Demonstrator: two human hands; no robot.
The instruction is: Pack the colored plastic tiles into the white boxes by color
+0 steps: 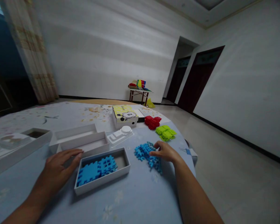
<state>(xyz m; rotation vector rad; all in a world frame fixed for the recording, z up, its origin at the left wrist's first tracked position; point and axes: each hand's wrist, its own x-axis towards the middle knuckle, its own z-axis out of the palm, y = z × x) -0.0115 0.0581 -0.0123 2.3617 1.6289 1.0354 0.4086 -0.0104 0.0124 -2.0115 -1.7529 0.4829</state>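
My left hand (59, 163) rests at the back left corner of a white open box (102, 180), its fingers stretched out and its thumb tip at the corner. Inside that box lie blue interlocking plastic pieces (93, 171), flat squares with notched edges, some with window holes. They fill the left and middle; the right end shows bare bottom. My right hand (165, 151) reaches over a loose pile of blue interlocking pieces (143, 151) on the table, thumb and forefinger apart at its right side. No piece shows clearly between the fingertips.
Behind are a red pile (152, 122), a lime-green pile (165, 133), a clear plastic tray (118, 137) and a cartoon-printed yellow box (124, 116). Empty white boxes (72, 133) and a long box (21, 152) stand left. The table's rounded edge (189, 146) runs along the right.
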